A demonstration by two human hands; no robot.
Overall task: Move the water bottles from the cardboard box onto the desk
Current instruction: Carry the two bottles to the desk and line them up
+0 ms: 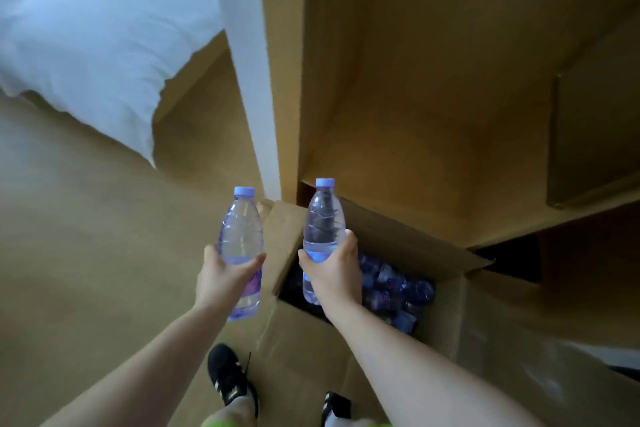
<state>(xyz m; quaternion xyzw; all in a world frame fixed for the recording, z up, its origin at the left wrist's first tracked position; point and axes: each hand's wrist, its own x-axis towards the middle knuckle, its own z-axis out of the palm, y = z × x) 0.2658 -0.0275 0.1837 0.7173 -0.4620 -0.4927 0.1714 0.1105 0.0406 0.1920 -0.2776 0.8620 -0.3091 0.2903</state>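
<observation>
Surroundings: white bedding (pixel 86 28) at upper left; tan floor (pixel 69 236); wooden desk unit (pixel 433 62) rising behind the box, its side panel just beside the box's far flap.
Obstructions: the right forearm crosses the box opening and hides part of the contents.
Left hand (pixel 225 279): fingers and thumb wrapped round the lower half of the left bottle (pixel 240 236), held upright above the floor, left of the box.
Right hand (pixel 334 270): gripping the right bottle (pixel 323 218) at its label, upright above the box opening.
Box (pixel 450 305): brown cardboard, flaps open, on the floor.
Box contents (pixel 398 291): more bottles lying jumbled; count cannot be told.
Count: two bottles in hand, two black shoes (pixel 227 374).
Materials: clear ribbed plastic, pale blue caps.
</observation>
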